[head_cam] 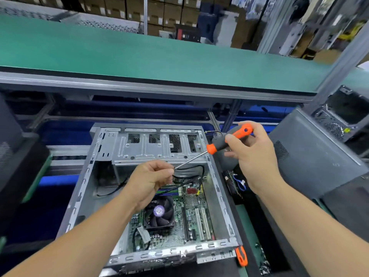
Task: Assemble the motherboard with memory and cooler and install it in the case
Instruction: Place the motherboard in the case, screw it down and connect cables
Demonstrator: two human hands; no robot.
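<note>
Green conveyor belt (159,54) seen across the top; cardboard boxes (159,13) stacked behind it; a second orange-handled tool (241,256) lying at the near right

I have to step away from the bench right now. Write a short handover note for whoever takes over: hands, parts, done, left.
Left hand: pinching at the tip of the screwdriver shaft above the case; whether it holds a screw cannot be told.
Right hand: grips the screwdriver handle.
Motherboard lies inside the open case, cooler mounted on it, memory seated in its slots.
A second orange-handled tool lies at the case's near right corner.
Left: likely screwing the board down; screws not visible.
</note>
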